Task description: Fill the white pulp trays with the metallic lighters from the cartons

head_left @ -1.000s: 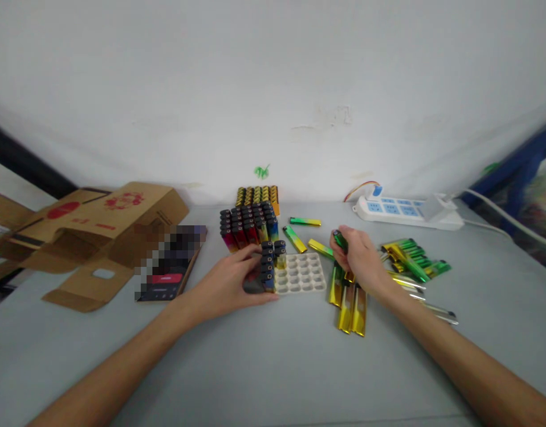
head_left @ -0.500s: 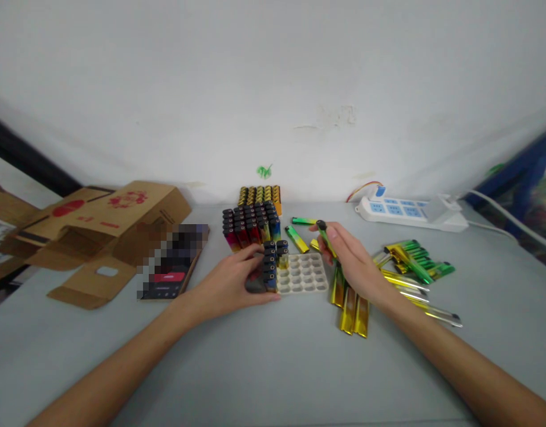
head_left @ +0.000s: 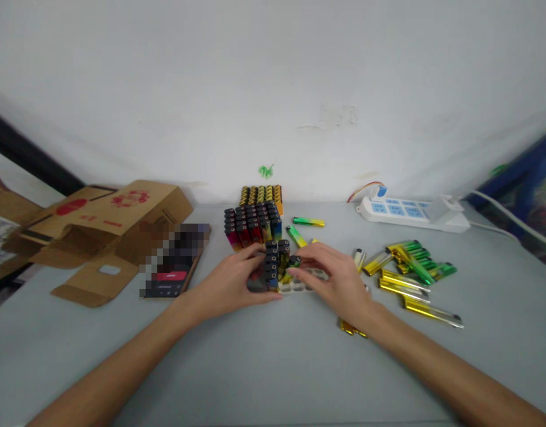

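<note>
Head view: Gold ends of lighters (head_left: 353,328) poke out beneath a worker's right wrist on a grey table (head_left: 273,367), nearest the camera among the loose pieces. The left hand (head_left: 231,276) curves around the outer side of upright black-topped lighters (head_left: 272,267), its grip closed about the group between thumb and fingers. The right hand (head_left: 337,279) reaches over a white tray (head_left: 298,287) of small hollows, its grip pinched on a dark-topped green lighter (head_left: 295,261), just beside the upright group; whether its base sits in a hollow cannot be told. Right of that hand lie gold-and-silver lighters (head_left: 433,312), with a heap of green-and-gold lighters (head_left: 410,261) beyond them. At left, a dark-screened device (head_left: 168,287), partly pixelated, rests beside an open cardboard box (head_left: 121,204) with red print. Past the tray, a green-and-yellow lighter (head_left: 308,222) lies flat near a block of black-topped lighters with red and blue bodies (head_left: 253,225). Behind that block stand gold-topped lighters (head_left: 262,194), and at right a white power strip (head_left: 393,210) lies near the pale wall (head_left: 273,89)
</note>
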Motion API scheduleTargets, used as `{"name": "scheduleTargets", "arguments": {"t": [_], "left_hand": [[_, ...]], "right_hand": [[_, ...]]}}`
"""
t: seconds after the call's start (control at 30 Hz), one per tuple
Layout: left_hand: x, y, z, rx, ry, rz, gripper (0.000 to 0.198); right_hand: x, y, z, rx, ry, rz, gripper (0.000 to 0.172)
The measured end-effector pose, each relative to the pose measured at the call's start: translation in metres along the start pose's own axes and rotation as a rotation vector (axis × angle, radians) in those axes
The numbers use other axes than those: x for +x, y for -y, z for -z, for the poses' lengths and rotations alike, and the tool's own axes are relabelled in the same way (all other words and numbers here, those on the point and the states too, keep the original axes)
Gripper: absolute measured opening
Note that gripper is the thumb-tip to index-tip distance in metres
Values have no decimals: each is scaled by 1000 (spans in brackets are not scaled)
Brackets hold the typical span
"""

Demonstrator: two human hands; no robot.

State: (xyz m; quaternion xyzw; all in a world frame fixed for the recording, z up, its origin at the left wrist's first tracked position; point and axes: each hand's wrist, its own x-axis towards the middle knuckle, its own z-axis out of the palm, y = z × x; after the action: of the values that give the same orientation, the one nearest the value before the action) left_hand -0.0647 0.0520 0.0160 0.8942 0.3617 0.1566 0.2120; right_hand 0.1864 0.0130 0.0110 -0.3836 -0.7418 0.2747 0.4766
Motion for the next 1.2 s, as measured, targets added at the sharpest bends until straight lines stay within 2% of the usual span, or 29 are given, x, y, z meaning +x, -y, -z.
{"name": "scheduleTargets", "arguments": {"t": [0.07,0.13,0.3,0.53,0.8,0.93,1.07,1.2], "left_hand": [[0,0,0,-8,5,1,48],[0,-1,1,-16,5,3,46],[0,-2,1,-13,8,21,45],[1,2,-2,54,-1,10,48],[1,2,-3,35,-9,-1,48],[0,2,-3,34,-21,-4,47],[1,0,-2,23,-20,-1,45],[2,-1,-1,11,-21,-19,43]], "right_hand": [[-1,-1,-2,-55,-31,111,18],[-2,-2,-3,-81,-52,156,16],[-2,-4,-1,-118,-93,130,17],[4,-8,1,-297,-29,298,17],[3,-6,-1,-327,0,287,18],[4,-8,0,-409,72,281,21],[5,-12,-1,-528,142,203,22],[7,-7,2,-644,182,192,29]]}}
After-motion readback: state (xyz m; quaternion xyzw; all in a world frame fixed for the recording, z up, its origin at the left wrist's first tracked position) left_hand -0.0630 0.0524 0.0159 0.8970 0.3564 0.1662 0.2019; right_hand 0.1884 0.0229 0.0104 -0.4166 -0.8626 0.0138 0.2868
